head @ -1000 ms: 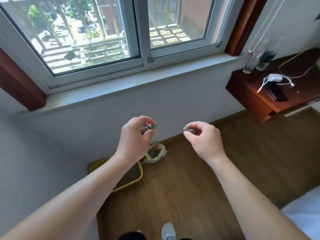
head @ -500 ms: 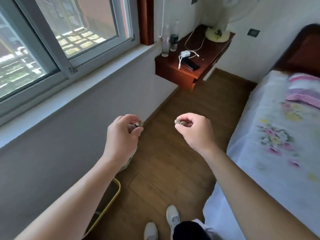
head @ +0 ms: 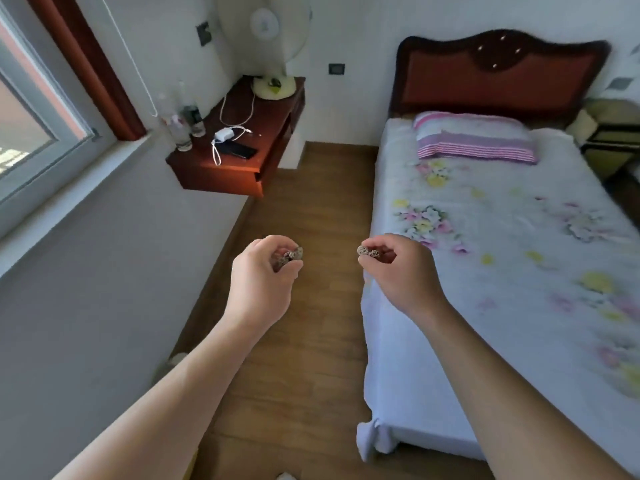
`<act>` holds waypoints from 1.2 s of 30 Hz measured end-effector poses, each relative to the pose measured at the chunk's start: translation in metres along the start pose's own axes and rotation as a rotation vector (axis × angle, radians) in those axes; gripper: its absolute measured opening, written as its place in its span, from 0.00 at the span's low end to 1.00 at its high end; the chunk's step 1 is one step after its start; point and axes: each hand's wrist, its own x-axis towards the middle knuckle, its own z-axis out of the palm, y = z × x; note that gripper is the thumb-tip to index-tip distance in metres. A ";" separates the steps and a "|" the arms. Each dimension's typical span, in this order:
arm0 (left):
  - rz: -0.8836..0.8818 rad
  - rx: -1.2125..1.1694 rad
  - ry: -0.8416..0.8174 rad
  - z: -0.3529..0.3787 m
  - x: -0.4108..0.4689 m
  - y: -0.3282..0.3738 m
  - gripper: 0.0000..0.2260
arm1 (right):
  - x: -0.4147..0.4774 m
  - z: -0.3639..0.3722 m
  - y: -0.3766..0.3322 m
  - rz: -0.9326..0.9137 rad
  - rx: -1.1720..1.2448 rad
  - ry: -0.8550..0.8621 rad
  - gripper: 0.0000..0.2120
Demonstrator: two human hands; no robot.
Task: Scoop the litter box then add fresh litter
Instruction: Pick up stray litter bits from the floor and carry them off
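Litter clumps (head: 290,257) sit pinched in the left hand (head: 263,282); the right hand (head: 398,271) pinches another clump (head: 369,252) at its fingertips.

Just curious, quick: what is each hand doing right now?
Left hand: pinching a grey-brown clump.
Right hand: pinching a second clump.

We've got window (head: 27,133) left, bed (head: 502,254) right, floor (head: 311,209) between them. Shelf (head: 225,174) ahead on left wall holds bottles (head: 178,128), phone (head: 240,150). Pillow (head: 474,140) on bed, against headboard (head: 498,74).
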 end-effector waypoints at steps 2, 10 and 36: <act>0.036 -0.019 -0.065 0.038 -0.001 0.029 0.08 | -0.003 -0.045 0.023 0.044 -0.004 0.048 0.06; 0.124 -0.121 -0.286 0.190 -0.028 0.148 0.09 | -0.027 -0.212 0.116 0.197 -0.002 0.225 0.06; 0.511 -0.311 -1.111 0.579 -0.151 0.431 0.12 | -0.168 -0.560 0.293 0.731 -0.218 0.959 0.07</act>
